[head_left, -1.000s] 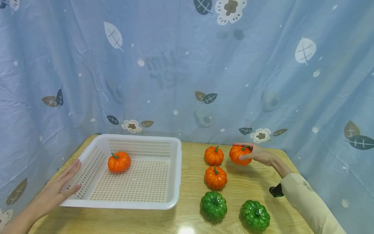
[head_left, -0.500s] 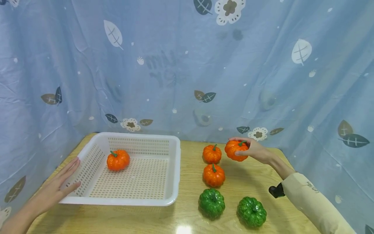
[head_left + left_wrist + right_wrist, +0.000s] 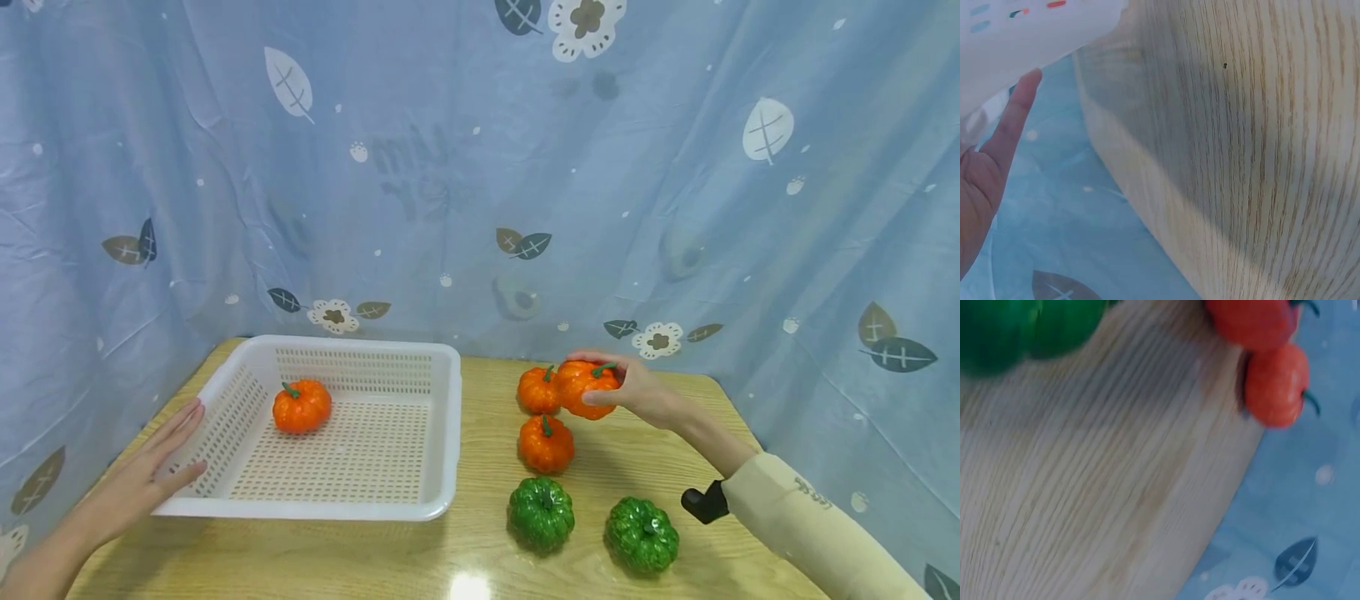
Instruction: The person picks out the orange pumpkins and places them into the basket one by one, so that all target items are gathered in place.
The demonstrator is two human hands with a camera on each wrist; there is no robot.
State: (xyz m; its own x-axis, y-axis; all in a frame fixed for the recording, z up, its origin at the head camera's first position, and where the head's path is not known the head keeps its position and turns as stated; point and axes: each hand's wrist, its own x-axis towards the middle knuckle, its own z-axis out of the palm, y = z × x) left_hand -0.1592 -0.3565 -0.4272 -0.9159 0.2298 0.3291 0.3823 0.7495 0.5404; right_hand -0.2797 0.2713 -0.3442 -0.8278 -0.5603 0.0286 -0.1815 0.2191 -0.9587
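Note:
My right hand (image 3: 645, 396) grips an orange pumpkin (image 3: 577, 387) with a green stem, thumb on its near side, raised over the table's back right. That pumpkin partly covers another orange pumpkin (image 3: 537, 390) behind it, and a further orange pumpkin (image 3: 546, 444) sits just in front. At the left, a white plastic basket (image 3: 315, 509) holds one orange pumpkin (image 3: 302, 407). My left hand (image 3: 138, 475) lies along the basket's left side with fingers extended; in the left wrist view a straight finger (image 3: 1013, 119) reaches the basket wall (image 3: 1041, 37).
Two green pumpkins (image 3: 542, 514) (image 3: 642, 535) stand on the wooden table (image 3: 360, 558) toward the front right. A blue patterned curtain (image 3: 420, 167) hangs around the table's back and sides. The right wrist view shows the table edge beside orange pumpkins (image 3: 1275, 387).
My right hand has lifted the orange pumpkin off the table and carried it left, in front of the rear orange pumpkin. My left hand stays by the basket. The head view has shifted slightly.

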